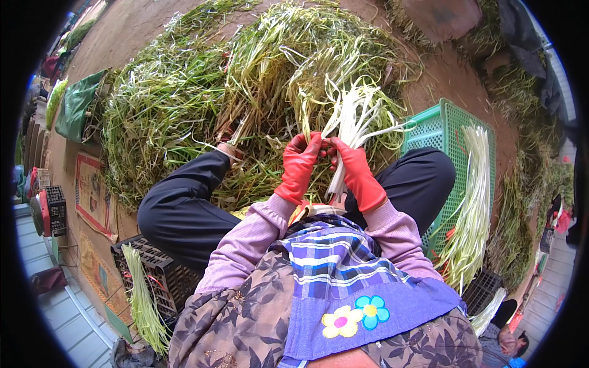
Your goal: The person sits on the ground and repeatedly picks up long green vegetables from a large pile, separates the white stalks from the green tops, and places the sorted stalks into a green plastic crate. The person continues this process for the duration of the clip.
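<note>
Both hands wear red rubber gloves and meet at the fingertips above my lap. My left hand point(299, 166) pinches the lower end of a few yellow-green leafy stalks point(304, 115). In my right hand point(354, 170) is a bundle of long white stalks point(354, 115), its tips fanned out away from me and its lower ends poking out below the palm. Beyond the hands lies a big heap of green and brownish leafy stalks point(170, 110). To the right, a long bunch of pale stalks point(474, 198) rests on a green plastic crate point(423, 129).
At lower left, another pale bunch point(142, 294) lies against a black plastic crate point(161, 271). A green sack point(80, 108) stands left of the heap, near a printed mat point(94, 193). More plant litter point(520, 184) covers the ground at right. Another person point(504, 342) is at the lower right edge.
</note>
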`<action>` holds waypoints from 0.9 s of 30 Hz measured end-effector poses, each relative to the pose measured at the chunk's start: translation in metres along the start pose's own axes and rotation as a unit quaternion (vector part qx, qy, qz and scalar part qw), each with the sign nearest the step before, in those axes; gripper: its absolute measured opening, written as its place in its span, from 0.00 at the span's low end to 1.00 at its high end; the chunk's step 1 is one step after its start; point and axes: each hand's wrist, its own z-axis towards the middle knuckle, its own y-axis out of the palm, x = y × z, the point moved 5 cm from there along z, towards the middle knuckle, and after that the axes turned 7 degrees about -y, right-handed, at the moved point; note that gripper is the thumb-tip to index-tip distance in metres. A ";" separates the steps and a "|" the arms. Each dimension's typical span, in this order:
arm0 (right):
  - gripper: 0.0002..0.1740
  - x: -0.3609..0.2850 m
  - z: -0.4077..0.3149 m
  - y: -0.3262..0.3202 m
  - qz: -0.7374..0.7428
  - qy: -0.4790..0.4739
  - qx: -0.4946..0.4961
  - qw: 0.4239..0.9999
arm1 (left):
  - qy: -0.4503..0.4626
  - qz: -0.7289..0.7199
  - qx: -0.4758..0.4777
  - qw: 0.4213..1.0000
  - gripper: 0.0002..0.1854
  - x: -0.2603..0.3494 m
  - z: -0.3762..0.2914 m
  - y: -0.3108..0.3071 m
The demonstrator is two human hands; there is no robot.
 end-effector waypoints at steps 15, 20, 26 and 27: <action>0.16 -0.031 -0.007 0.011 0.042 -0.078 -0.150 0.985 | -0.089 -0.023 -0.149 0.985 0.13 0.005 0.000 0.001; 0.15 -0.080 -0.022 0.004 0.061 -0.204 -0.109 0.971 | -0.016 0.116 -0.118 0.986 0.12 0.043 0.003 -0.004; 0.12 -0.115 -0.032 0.011 -0.086 -0.230 -0.071 0.967 | 0.104 0.173 -0.214 0.956 0.17 0.081 0.005 0.037; 0.12 -0.111 -0.032 0.012 -0.091 -0.214 -0.063 0.971 | 0.103 0.138 -0.227 0.959 0.18 0.079 0.007 0.047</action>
